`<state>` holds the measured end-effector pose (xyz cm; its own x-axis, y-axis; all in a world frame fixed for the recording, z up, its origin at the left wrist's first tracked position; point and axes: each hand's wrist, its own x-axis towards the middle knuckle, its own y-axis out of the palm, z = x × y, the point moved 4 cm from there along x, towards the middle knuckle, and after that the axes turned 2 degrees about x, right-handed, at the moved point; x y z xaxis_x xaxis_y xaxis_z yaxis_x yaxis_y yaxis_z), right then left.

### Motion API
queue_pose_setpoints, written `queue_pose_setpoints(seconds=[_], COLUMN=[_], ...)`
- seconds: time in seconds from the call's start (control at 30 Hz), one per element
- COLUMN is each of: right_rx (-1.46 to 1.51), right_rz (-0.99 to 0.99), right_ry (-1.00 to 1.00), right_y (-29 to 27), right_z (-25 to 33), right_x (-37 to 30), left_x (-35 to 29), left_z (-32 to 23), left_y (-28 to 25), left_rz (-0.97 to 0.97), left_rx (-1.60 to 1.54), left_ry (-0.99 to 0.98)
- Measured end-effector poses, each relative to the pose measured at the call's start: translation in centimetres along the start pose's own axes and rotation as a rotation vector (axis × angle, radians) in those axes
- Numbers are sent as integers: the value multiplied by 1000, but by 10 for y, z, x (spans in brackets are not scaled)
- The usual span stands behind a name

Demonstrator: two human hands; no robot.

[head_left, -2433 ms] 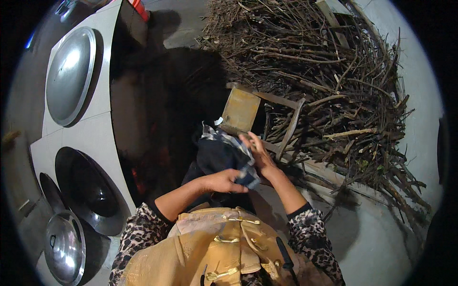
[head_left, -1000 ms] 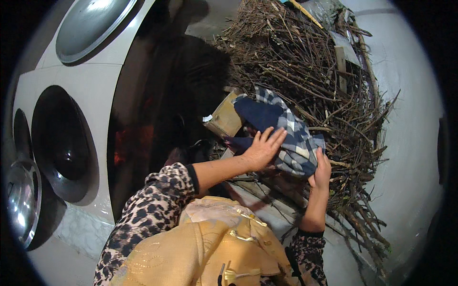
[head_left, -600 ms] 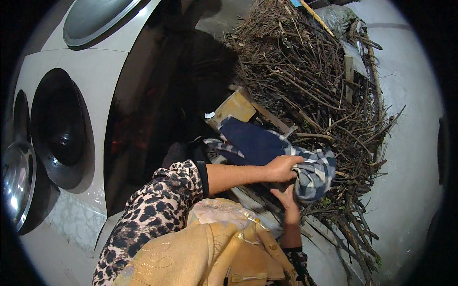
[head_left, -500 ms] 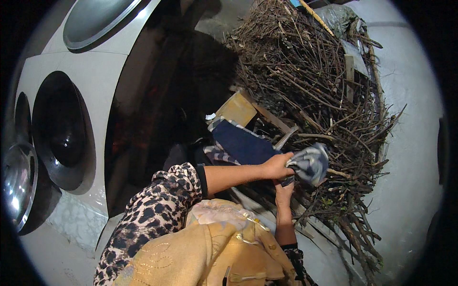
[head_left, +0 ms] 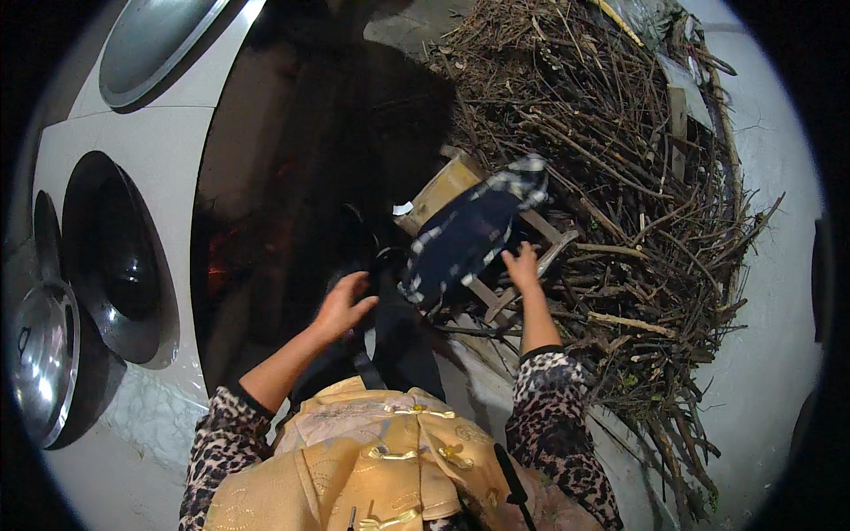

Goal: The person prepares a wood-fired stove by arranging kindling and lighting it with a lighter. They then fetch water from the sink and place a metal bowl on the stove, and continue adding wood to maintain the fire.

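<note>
A dark blue cloth with a checkered edge lies spread over a low wooden stool or chair, whose pale legs and rails show beyond it. Just off the cloth's right edge is my right hand, fingers apart with nothing in them; whether a fingertip brushes the fabric I cannot tell. To the left of the cloth my left hand hangs free over dark trousers, thumb and fingers spread. A yellowish board or box side shows behind the cloth.
A big heap of dry sticks fills the right side, with branch ends poking outward. On the left, a pale tiled stove carries a black wok and shiny lids. Red embers glow low in the dark.
The bunched cloth has left my hands and now lies flat over the wooden frame. My left hand has drawn back to the left, and both hands have opened.
</note>
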<state>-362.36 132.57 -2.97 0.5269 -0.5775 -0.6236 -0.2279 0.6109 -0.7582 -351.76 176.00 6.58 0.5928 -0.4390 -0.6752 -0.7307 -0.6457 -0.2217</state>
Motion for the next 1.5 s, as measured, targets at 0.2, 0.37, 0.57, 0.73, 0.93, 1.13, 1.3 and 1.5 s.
queue_pose_setpoints(seconds=[0.2, 0.37, 0.57, 0.73, 0.93, 1.13, 1.3, 1.5], right_rx=[-24, -61, -121, -172, -315, -780, -989, -933], right_rz=[316, 505, 574, 621, 685, 901, 796, 606], right_ry=[-117, -38, 42, -89, -213, -511, -487, -479], right_y=[61, 81, 99, 94, 61, 66, 91, 172], right_z=[25, 23, 18, 42, 95, 153, 190, 183], right_x=[-69, -96, -108, -92, -32, 106, 227, 364], left_x=[-12, 1, 20, 26, 50, 111, 203, 314], left_z=[42, 40, 28, 23, 1, -29, -20, 34], left_y=[-58, -77, -101, -117, -142, -154, -126, -88], left_rz=[-67, -56, -97, -145, -224, -337, -200, -138], left_rx=[-40, -151, -105, -196, -255, -388, -353, -187], left_ry=[-157, -190, -149, -192, -155, -215, -193, -175])
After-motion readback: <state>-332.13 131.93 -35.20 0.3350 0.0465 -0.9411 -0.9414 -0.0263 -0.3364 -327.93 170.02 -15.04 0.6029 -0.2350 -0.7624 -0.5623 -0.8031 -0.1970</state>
